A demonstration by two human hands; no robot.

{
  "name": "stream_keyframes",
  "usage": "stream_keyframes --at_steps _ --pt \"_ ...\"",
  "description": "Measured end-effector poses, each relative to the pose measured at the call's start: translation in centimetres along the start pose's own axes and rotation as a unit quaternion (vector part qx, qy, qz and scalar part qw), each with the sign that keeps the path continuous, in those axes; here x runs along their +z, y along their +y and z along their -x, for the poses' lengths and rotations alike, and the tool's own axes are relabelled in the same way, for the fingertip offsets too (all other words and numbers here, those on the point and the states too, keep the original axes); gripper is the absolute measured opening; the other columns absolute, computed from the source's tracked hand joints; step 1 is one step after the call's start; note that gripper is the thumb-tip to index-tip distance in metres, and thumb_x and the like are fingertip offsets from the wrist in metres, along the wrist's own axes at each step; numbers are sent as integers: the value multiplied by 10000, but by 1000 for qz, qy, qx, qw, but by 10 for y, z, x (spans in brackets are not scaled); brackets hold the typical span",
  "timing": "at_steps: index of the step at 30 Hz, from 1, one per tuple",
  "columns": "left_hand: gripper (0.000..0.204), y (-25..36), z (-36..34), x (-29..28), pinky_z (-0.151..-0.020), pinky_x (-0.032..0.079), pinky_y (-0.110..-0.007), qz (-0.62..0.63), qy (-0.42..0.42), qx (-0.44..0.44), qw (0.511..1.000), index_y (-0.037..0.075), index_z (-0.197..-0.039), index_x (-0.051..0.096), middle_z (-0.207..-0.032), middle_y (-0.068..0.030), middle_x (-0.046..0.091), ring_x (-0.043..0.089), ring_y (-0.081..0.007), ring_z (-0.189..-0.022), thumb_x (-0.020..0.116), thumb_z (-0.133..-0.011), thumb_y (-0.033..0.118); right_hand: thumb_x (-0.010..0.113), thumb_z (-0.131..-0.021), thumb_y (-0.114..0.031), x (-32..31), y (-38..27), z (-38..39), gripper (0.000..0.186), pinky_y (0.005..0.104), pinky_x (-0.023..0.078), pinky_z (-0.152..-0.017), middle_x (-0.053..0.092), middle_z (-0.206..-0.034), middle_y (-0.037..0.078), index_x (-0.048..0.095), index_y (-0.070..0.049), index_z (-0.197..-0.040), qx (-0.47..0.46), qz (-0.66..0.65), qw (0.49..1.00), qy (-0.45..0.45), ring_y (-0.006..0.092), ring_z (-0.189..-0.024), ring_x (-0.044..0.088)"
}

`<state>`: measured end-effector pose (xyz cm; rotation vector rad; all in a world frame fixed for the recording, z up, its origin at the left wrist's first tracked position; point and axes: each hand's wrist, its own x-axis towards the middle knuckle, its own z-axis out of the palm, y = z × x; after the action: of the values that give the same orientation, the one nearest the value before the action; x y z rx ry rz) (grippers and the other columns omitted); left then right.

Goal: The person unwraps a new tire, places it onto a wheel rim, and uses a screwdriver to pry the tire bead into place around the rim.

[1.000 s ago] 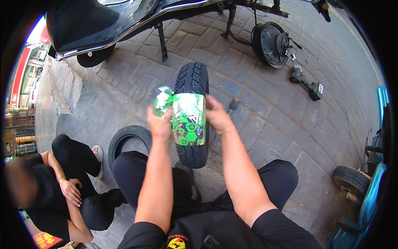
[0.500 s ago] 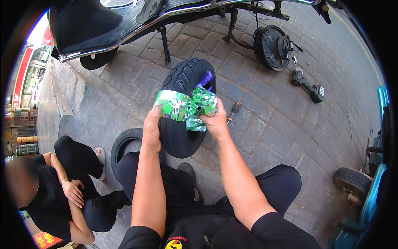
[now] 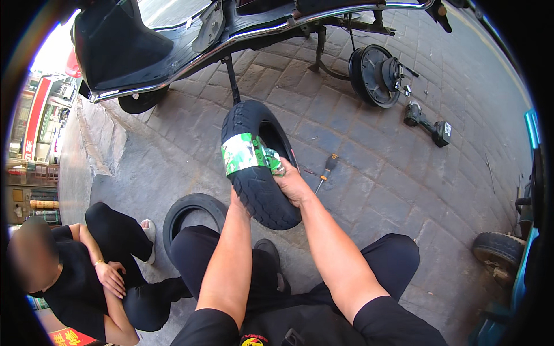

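Observation:
I hold a black tire (image 3: 271, 205) upright and slightly tilted in front of me, its opening turned to the right. A green and white printed wrapper band (image 3: 239, 153) lies across its tread and bends over into the opening. My left hand (image 3: 239, 202) supports the tire's lower left side; its fingers are mostly hidden behind the rubber. My right hand (image 3: 293, 184) grips the right edge, fingers reaching into the opening beside the wrapper's crumpled end. A screwdriver (image 3: 329, 167) lies on the paving just right of that hand.
A second tire (image 3: 180, 214) lies on the ground at left, near a seated person (image 3: 69, 277). A scooter (image 3: 190, 55) stands across the far side. Its hub wheel (image 3: 372, 75) and a cordless impact wrench (image 3: 428, 124) are at far right. Another wheel (image 3: 499, 249) stands at the right edge.
The wrapper's loose end, spread in my right hand before, is now folded into the opening. Both hands have moved lower on the tire, and it has turned slightly. The purple piece inside no longer shows.

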<state>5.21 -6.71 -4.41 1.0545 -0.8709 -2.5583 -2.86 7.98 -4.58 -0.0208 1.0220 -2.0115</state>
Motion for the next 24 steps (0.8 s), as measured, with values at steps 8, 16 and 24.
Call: stream_keyframes --at_steps 8,16,24 --pt "267 13 -14 -24 -785 537 -405 -181 176 183 950 12 -1070 602 -1015 -146 670 642 -271 -851 620 -954 252 742 -845 -33 0 -18 -6 554 295 546 -808 703 -1052 69 564 -27 -1370 79 93 992 0 153 -919 659" --pt "458 123 47 95 -592 372 -345 -538 224 546 601 65 -707 371 -714 -21 408 377 -162 -668 818 -765 148 919 -619 -340 30 -103 18 1007 489 416 -1105 432 -1507 241 461 -89 -1481 -251 271 927 57 382 -1392 442" --pt "149 284 71 164 -639 553 -307 -192 -120 602 766 41 -838 583 -789 -50 613 667 -150 -737 707 -908 86 925 -559 -282 42 -114 24 1310 366 311 -1185 393 -1540 277 163 29 -1577 -175 395 897 95 358 -1435 400"
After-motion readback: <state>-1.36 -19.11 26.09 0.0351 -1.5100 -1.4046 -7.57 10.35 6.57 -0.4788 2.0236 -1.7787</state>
